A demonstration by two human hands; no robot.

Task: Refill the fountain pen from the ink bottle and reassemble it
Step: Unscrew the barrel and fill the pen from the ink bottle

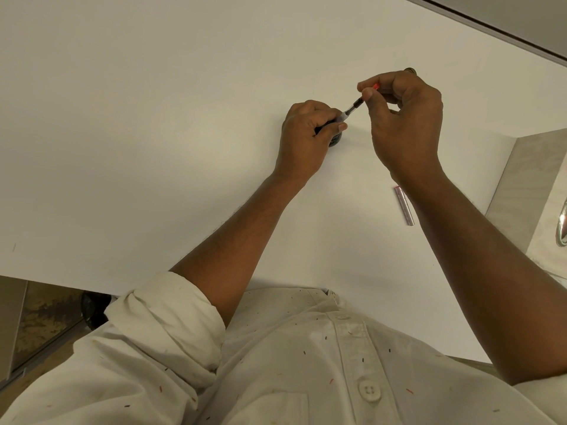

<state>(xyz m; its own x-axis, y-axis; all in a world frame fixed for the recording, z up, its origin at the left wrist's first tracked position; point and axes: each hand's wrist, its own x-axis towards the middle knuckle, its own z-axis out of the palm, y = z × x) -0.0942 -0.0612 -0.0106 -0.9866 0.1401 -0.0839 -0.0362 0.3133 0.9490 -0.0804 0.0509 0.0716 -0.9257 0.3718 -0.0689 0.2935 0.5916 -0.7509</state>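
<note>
My left hand (306,133) grips the front section of the fountain pen, held over the dark ink bottle (335,140), which is mostly hidden under the hand. The clear converter (349,111) sticks out up and to the right from that hand. My right hand (405,118) pinches the converter's red end knob (376,86) between thumb and forefinger. The pink translucent pen barrel (404,205) lies on the white table (153,133), near my right forearm. The nib is hidden.
A small dark round object (410,69), perhaps the bottle cap, peeks out behind my right hand. A pale wooden unit with a metal handle (561,228) stands at the right edge. The table's near edge runs by my body.
</note>
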